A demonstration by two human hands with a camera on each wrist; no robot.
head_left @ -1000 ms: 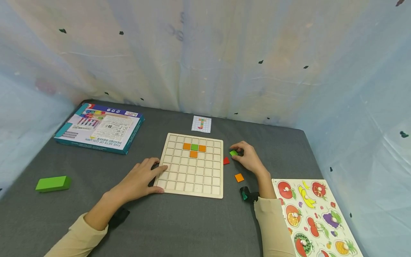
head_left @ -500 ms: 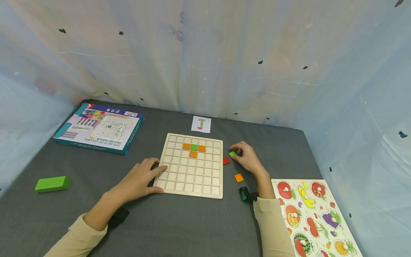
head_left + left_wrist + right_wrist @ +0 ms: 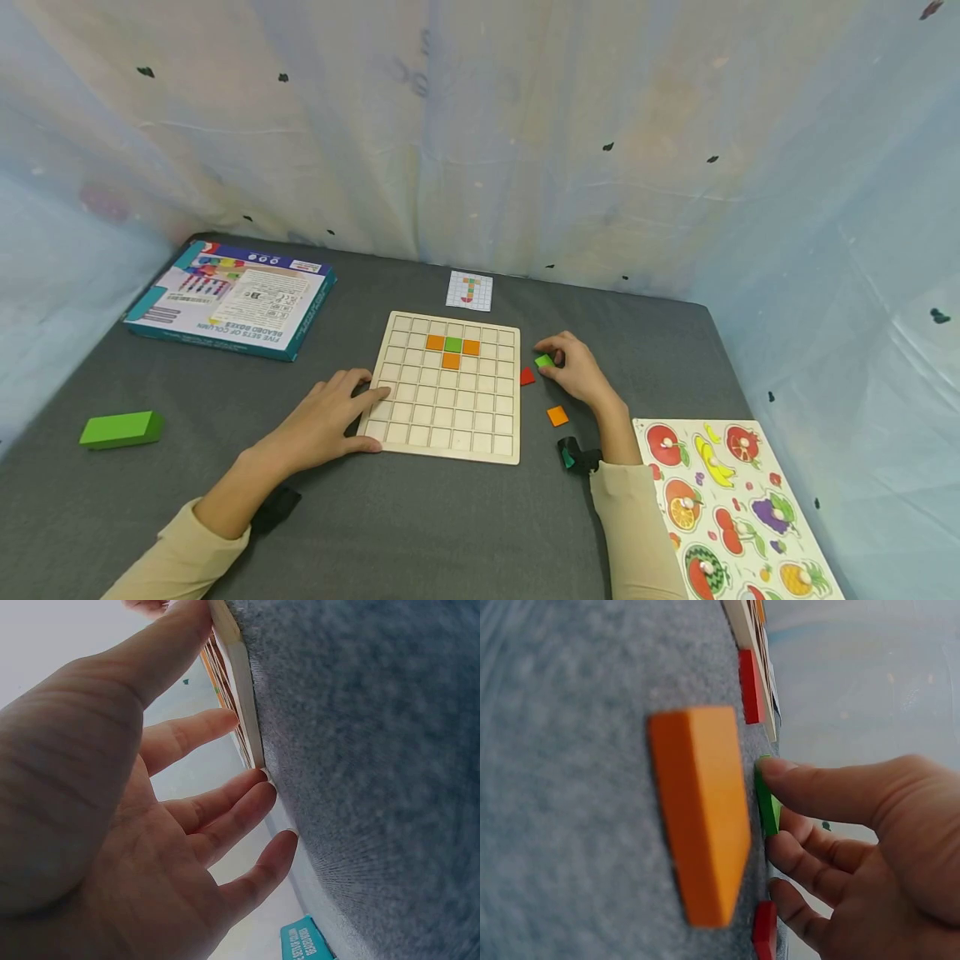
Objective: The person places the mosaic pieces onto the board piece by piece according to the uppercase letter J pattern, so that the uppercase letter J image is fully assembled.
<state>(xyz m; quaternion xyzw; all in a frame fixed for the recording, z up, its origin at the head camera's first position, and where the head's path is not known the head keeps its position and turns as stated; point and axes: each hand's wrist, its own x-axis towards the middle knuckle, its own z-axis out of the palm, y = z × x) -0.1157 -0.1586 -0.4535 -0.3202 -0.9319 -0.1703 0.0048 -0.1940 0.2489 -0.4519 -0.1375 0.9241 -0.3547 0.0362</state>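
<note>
Right wrist view shows the right hand (image 3: pixel 900 840) pinching a small flat bright-green tile (image 3: pixel 767 799) between thumb and fingers, close to the grey cloth (image 3: pixel 577 787). A second red piece (image 3: pixel 765 930) shows beside the fingertips there, partly cut off by the frame.

From the head view, the pinched green tile is just off the right edge of a square, pale wooden grid board (image 3: pixel 457 437). Between that hand and the board lies a small flat red tile (image 3: pixel 527 377), and nearer the wearer lies a loose orange square tile (image 3: pixel 557 416).

The left hand (image 3: pixel 318 425) has its fingers spread, with index fingertip and thumb touching the board's left side. Set in the board's upper cells, a green square (image 3: pixel 453 344) sits between two orange squares (image 3: pixel 471 347), with a third orange square (image 3: pixel 451 361) directly below it.

Beyond the board is a white printed pattern card (image 3: pixel 469 291). Farther out are a teal-and-purple cardboard box (image 3: pixel 232 300) and a green rectangular block (image 3: pixel 122 429) at left, and a white fruit-picture board (image 3: pixel 738 492) at right.
</note>
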